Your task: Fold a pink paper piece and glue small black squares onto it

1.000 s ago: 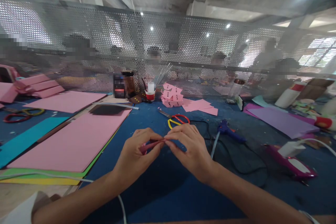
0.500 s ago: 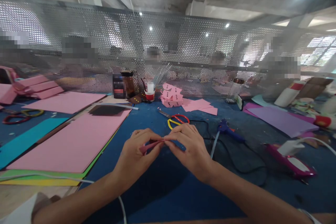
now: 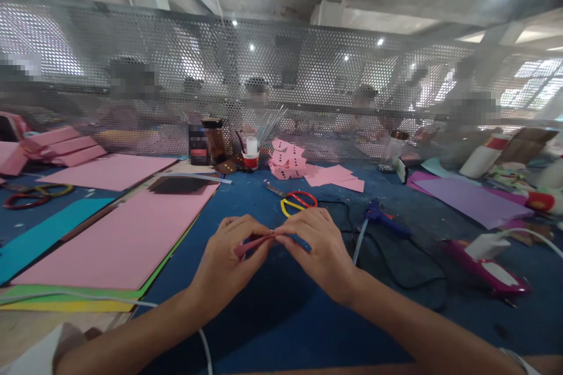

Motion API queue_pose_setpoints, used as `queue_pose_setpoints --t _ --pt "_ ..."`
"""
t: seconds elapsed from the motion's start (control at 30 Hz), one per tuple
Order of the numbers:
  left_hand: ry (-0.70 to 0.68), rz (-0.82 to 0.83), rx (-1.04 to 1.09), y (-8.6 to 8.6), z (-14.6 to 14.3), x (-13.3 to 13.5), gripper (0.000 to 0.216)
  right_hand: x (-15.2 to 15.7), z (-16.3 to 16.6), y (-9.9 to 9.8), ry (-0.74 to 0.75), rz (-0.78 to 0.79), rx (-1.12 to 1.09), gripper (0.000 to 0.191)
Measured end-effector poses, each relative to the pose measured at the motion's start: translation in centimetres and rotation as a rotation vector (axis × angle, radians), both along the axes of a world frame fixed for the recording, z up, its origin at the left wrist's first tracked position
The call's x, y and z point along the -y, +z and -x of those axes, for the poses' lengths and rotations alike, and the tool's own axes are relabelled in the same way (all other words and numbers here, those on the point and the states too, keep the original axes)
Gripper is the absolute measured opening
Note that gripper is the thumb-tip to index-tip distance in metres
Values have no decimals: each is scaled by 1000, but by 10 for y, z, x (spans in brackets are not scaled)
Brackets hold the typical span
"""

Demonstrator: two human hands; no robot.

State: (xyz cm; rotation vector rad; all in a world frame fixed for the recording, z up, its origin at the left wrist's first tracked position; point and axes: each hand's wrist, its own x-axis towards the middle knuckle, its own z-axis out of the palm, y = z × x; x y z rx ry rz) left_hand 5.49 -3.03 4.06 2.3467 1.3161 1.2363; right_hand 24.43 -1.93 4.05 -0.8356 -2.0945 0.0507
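A small folded piece of pink paper (image 3: 251,244) is pinched between both hands above the blue table (image 3: 246,328). My left hand (image 3: 231,255) grips most of it, thumb below and fingers above. My right hand (image 3: 319,249) is closed on its right end, fingertips meeting those of the left. Much of the paper is hidden by the fingers. Just beyond the hands lie scissors (image 3: 303,199) with red and yellow handles. Behind them are a pile of pink paper pieces with black dots (image 3: 287,159) and some flat pink pieces (image 3: 336,177).
Pink sheets (image 3: 123,240) lie at left with a dark piece (image 3: 180,183) on top. A blue glue gun (image 3: 387,220) and its black cord are at right, near a magenta power strip (image 3: 488,272). A perforated metal screen (image 3: 308,82) stands behind, with people beyond.
Almost nothing differs. Both hands keep their pinch on the pink paper in the same place, with only a slight shift of the fingers.
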Motion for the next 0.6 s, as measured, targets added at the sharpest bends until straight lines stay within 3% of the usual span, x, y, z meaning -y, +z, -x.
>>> queue_pose_setpoints --t 0.33,0.6 --pt "-27 170 139 1 0 0 13 -2 -1 0 -30 -27 13 11" --pt "-24 110 88 0 1 -2 11 0 -2 2 -28 -32 85 13"
